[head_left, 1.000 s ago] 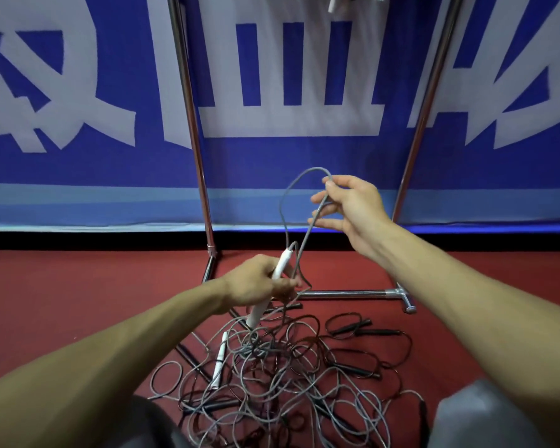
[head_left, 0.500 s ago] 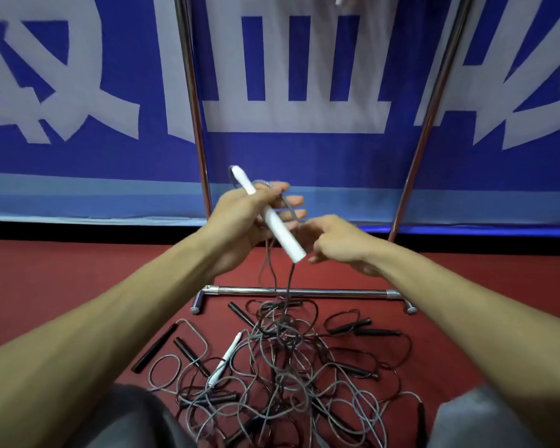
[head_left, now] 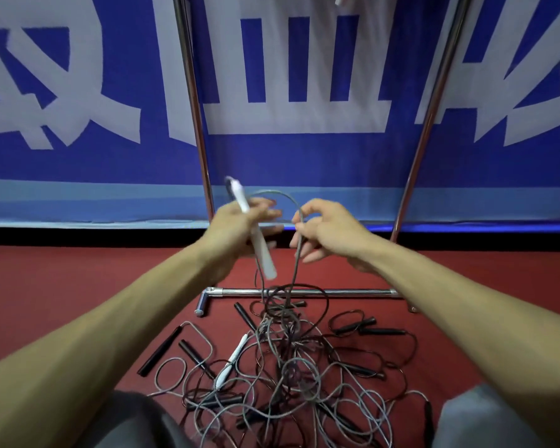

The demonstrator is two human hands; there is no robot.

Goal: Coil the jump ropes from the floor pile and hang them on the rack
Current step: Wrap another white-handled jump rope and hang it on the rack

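Handle [head_left: 265,260] is showing white, cord [head_left: 296,253] grey. Pile [head_left: 288,367] is mixing grey and black. Floor [head_left: 62,286] is reading red, banner [head_left: 304,156] blue with white characters, rack [head_left: 304,292] chrome.

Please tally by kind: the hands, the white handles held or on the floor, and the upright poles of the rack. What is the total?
Hands: 2 (left hand, right hand pinching the grey rope)
White handles: 2 (held handle, floor handle)
Upright poles: 2 (left pole, right pole)
Total: 6
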